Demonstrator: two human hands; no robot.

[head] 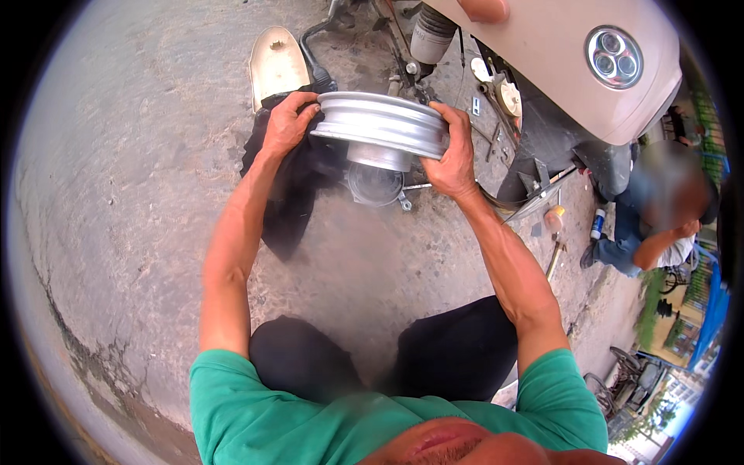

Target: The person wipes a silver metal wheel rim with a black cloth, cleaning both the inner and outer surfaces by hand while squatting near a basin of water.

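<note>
A bare silver metal wheel rim (381, 123) is held up between my two hands, its hub side facing down toward me. My left hand (290, 122) grips its left edge, thumb and fingers at the upper flange. On the right edge, my right hand (452, 152) clasps the rim with the fingers over the top and the thumb side below. Just under the hub, a round grey part (376, 184), perhaps a motor or drum cover, is partly hidden by the rim. Black cloth or plastic (290, 215) lies on the ground behind and below my left hand.
A cream plastic shell (279, 64) lies beyond my left hand. At upper right stands a light body panel with a headlight (614, 57). Stacked buckets (432, 38), tools and round white parts (508, 97) are scattered near it. Another person (668, 197) crouches at right, beside a blue-and-white can (597, 224).
</note>
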